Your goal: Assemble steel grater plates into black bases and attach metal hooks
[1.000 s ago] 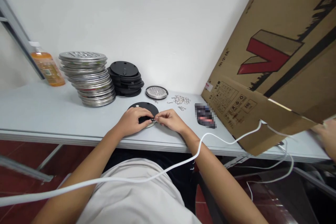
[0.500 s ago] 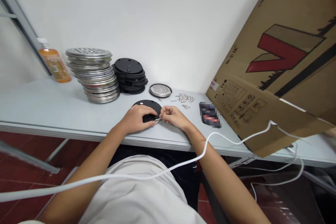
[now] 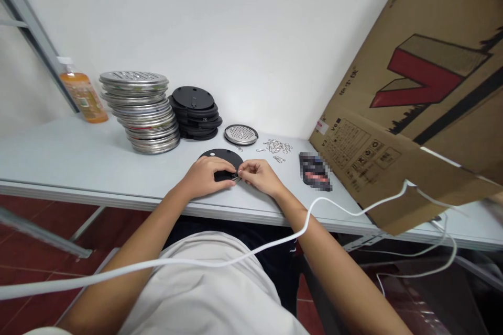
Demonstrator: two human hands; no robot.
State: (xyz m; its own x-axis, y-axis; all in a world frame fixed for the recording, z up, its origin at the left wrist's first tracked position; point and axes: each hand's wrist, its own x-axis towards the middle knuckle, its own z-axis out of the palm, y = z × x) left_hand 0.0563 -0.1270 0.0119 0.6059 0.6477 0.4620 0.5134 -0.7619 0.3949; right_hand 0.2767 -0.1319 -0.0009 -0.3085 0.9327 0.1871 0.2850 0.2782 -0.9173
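Note:
A round black plastic disc (image 3: pixel 226 155) with holes lies near the table's front edge. My left hand (image 3: pixel 205 177) is closed on its near side, fingers over the top and thumb along the edge. Close against it, my right hand (image 3: pixel 259 175) pinches at the disc's right edge. Between the fingertips of both hands shows a small shiny metal piece (image 3: pixel 236 179), mostly hidden. Behind the hands, a perforated metal disc in a black rim (image 3: pixel 241 135) lies flat. To its right are several small metal clips (image 3: pixel 278 146) in a loose pile.
A tall stack of metal discs (image 3: pixel 146 115) and a lower stack of black discs (image 3: pixel 195 113) stand at left. Further left is an orange bottle (image 3: pixel 83 97). A large cardboard box (image 3: pixel 393 131) leans at right, near a blurred dark item (image 3: pixel 315 171). A white cable (image 3: pixel 251 256) crosses before my body.
My right fingertips have shifted very slightly at the disc's edge. The left hand and the disc stay in nearly the same place.

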